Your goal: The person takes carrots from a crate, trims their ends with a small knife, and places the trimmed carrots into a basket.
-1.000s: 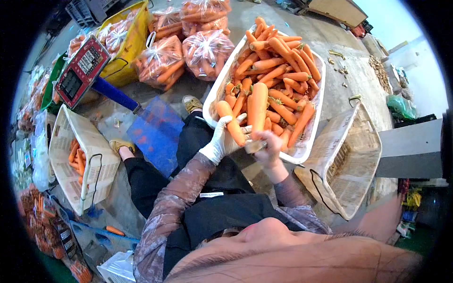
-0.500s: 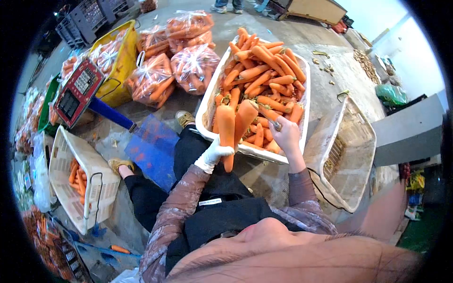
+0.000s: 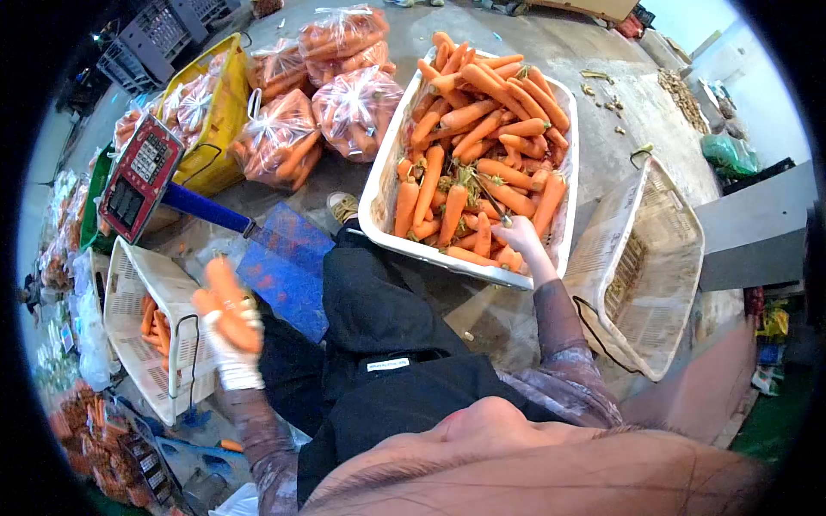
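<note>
My left hand (image 3: 245,340), in a white glove, is closed around two carrots (image 3: 225,310) beside the white slatted crate (image 3: 185,344) on the left. Several carrots (image 3: 155,327) lie inside that crate. Over the near edge of a white tub (image 3: 379,202) heaped with carrots (image 3: 482,120), my bare right hand (image 3: 523,238) grips what looks like a small knife (image 3: 496,209), its thin blade pointing towards the pile. Green carrot tops (image 3: 467,178) lie among the carrots by the blade.
Knotted clear bags of carrots (image 3: 357,107) stand beyond my feet, next to a yellow crate (image 3: 228,73). A red scale display (image 3: 142,176) rises on a blue post above a blue platform (image 3: 280,267). At right, another white crate (image 3: 641,258) lies tilted.
My left hand has swung from the tub to the left crate, carrying the carrots. My right hand stays at the tub's near side, and the carrot by its blade is no longer held up there.
</note>
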A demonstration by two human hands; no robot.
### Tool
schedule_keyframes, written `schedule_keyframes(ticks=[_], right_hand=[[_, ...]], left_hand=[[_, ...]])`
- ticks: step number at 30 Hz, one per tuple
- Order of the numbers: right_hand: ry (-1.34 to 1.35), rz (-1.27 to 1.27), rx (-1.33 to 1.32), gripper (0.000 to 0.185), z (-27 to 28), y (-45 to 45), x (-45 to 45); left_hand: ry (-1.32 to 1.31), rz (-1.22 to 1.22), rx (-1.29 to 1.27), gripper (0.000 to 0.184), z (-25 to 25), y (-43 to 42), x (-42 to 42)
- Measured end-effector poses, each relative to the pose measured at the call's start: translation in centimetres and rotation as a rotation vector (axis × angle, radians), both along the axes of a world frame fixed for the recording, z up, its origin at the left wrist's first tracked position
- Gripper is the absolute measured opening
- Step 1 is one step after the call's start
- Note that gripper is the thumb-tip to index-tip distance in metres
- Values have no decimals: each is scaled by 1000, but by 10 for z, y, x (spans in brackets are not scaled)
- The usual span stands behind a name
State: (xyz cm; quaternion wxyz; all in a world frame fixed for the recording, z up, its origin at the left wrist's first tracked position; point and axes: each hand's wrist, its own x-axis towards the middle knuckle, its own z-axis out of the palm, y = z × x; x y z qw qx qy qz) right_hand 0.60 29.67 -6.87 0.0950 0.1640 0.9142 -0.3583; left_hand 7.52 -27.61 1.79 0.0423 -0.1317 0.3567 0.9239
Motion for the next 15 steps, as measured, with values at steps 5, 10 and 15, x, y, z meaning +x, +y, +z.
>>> schedule_keyframes(ticks=[5, 10, 15], right_hand=[[36, 61, 155, 52, -54, -16, -78], [-51, -80, 340, 59, -35, -64, -104], [46, -82, 259, 51, 8, -59, -103]], left_hand=[[368, -45, -77, 46, -41, -235, -13], [328, 286, -480, 40, 26, -104, -94], [159, -254, -592, 45, 17, 146, -101]])
